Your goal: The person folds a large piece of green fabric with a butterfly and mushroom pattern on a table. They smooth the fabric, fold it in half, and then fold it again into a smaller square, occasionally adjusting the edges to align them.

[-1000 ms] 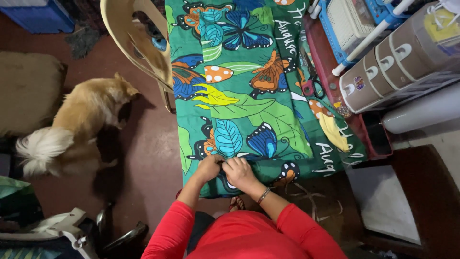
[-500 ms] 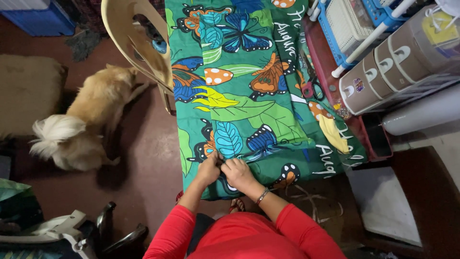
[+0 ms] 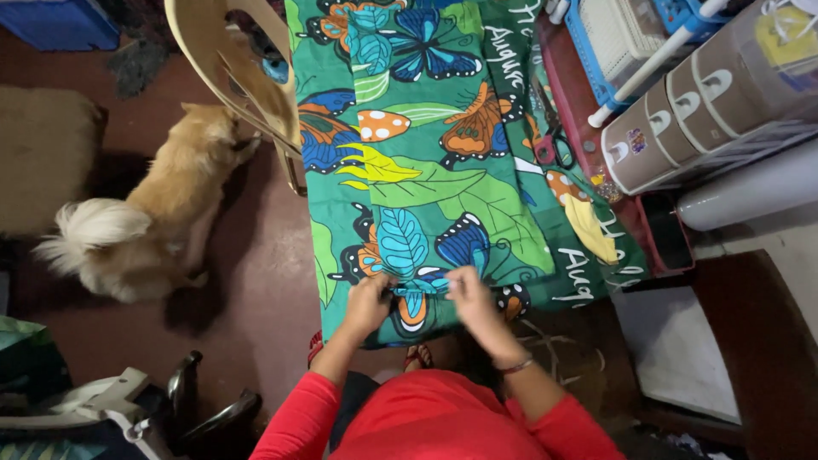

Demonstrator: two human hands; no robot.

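left hand (image 3: 368,302) and right hand (image 3: 470,294) both pinch the near edge of the green butterfly cloth (image 3: 426,179), spread over the table. blue basket (image 3: 626,38) at right holds a white box.

A table (image 3: 569,77) runs from the top centre of the frame down to the middle, almost wholly covered by a green butterfly-print cloth (image 3: 443,179); only a reddish strip shows along its right edge. On that strip lie what look like dark-handled scissors (image 3: 554,149), touching the cloth's border. The dark red floor (image 3: 256,281) lies around it.
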